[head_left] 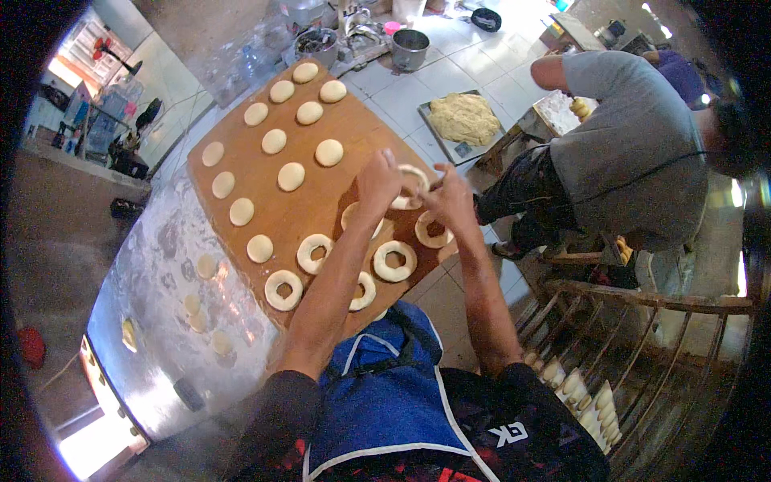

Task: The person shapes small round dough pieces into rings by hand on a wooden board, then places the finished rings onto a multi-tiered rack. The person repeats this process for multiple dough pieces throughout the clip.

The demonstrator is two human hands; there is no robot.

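Over the far right part of a brown wooden board (233, 145), a pale dough ring (411, 173) is held up between my two hands. The fingers of my left hand (379, 183) are closed on its left side. My right hand (450, 197) grips its right side, its fingers curled at the hole and slightly blurred. Under my forearms several shaped dough rings lie on the board, such as one ring (394, 261) between my arms and another ring (283, 290) at the near left corner. Flat round dough pieces (291, 176) without holes are spread over the far and left parts.
A floury metal surface (169, 273) adjoins the board on the left. Beyond the right edge, a large dough slab (463, 118) rests on a tray. A co-worker in a grey shirt (630, 153) bends close by. A wooden rack (642, 301) stands at right, a metal pot (410, 52) behind.
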